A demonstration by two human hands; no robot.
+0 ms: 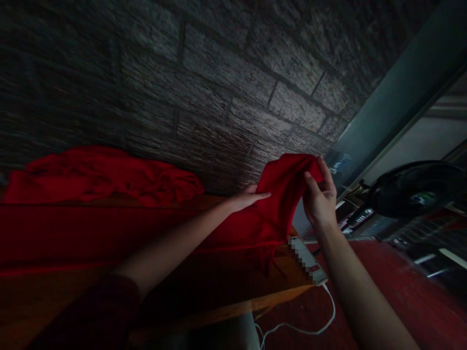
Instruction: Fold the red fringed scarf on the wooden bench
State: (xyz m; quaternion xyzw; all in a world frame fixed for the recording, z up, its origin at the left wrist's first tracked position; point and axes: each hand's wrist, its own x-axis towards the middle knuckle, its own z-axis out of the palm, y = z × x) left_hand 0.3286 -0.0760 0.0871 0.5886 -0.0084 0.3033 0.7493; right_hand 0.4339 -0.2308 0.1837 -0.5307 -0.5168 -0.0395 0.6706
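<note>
A dark wall (219, 73) fills the back, made of rough grey blocks with scratchy lines and straight grooves between them. On the right, the floor (383, 282) is dull red. The desk (47, 291) is brown wood and runs along the wall. A long red cloth (156, 223) lies flat on the desk like a wide ribbon, and its right end is lifted up and bent over in soft folds. Behind it, near the wall, sits a red heap (105, 175) of crumpled cloth. A round black fan (412, 194) is on the far right. The right hand (321, 199) is partly open, with the lifted end of the long red cloth pinched between thumb and fingers. The left hand (246, 198) touches the long red cloth, one finger or thumb straight across it; I cannot tell how tightly it holds on. A flat phone (314, 266) lies on the desk's corner, near the thin stringy fringe (268, 260) of the cloth. A thin white cord (314, 333) curls down from the phone.
</note>
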